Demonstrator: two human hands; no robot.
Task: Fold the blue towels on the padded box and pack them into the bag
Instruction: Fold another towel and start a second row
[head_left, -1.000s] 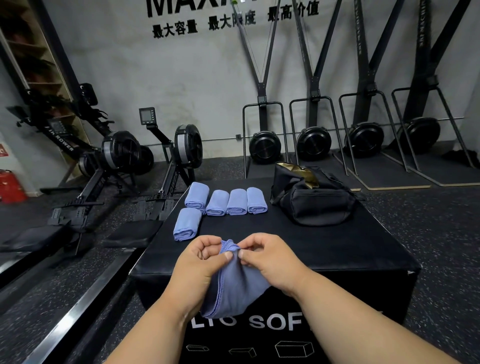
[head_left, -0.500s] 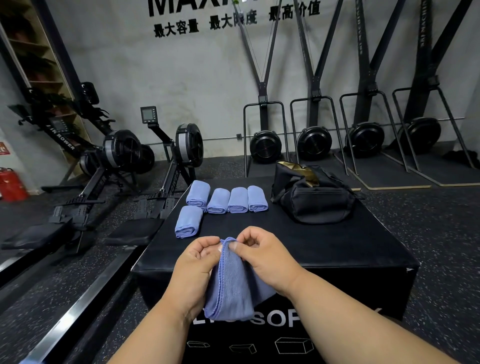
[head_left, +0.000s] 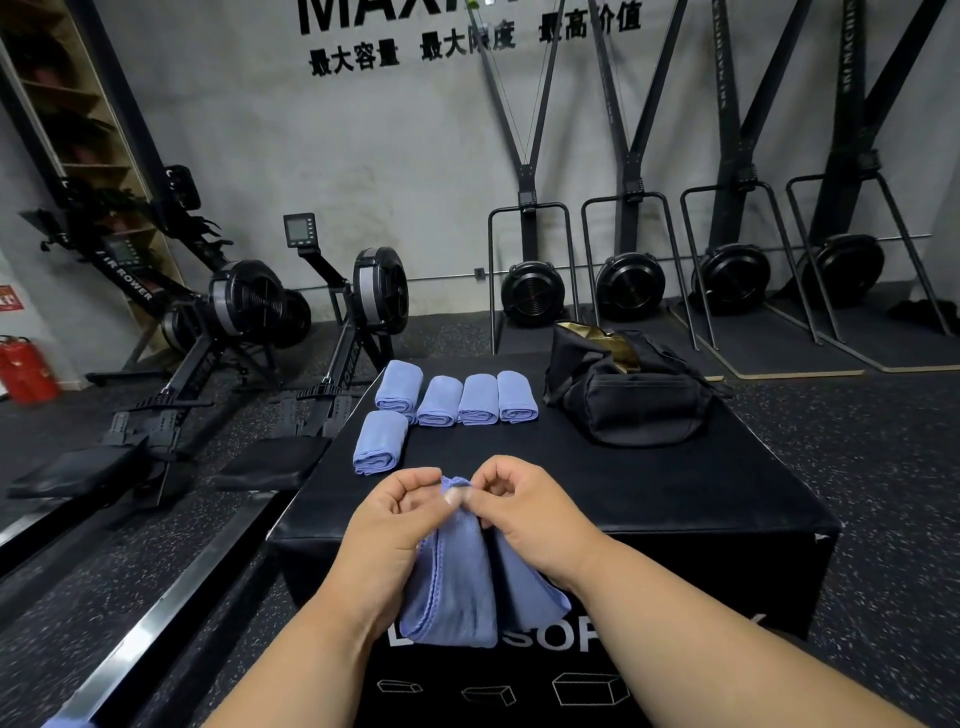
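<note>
Both hands meet above the near edge of the padded box (head_left: 649, 499), each pinching the top of one blue towel (head_left: 457, 587) between thumb and curled fingers. On the viewer's left, the left hand (head_left: 395, 525) grips the towel's upper corner, knuckles turned up; the right hand (head_left: 530, 514) pinches the same bunched top just beside it, so the fingertips of the two hands nearly touch. From that pinch the towel hangs down in front of the box's near face in two loose folds, its stitched edge showing along the left fold, and it covers part of the white lettering printed on the box. Farther back on the black top lie five folded blue towels: a row of four (head_left: 457, 397) set side by side near the far edge, and a fifth folded towel (head_left: 379, 441) on its own just in front of the row's left end. To the right of the row, still on the box, sits the black bag (head_left: 634, 410), its mouth open and a gold lining visible inside. Beyond the box, rowing machines (head_left: 244, 312) stand on the dark speckled floor at the left, and a red fire extinguisher (head_left: 26, 369) stands by the left wall.
</note>
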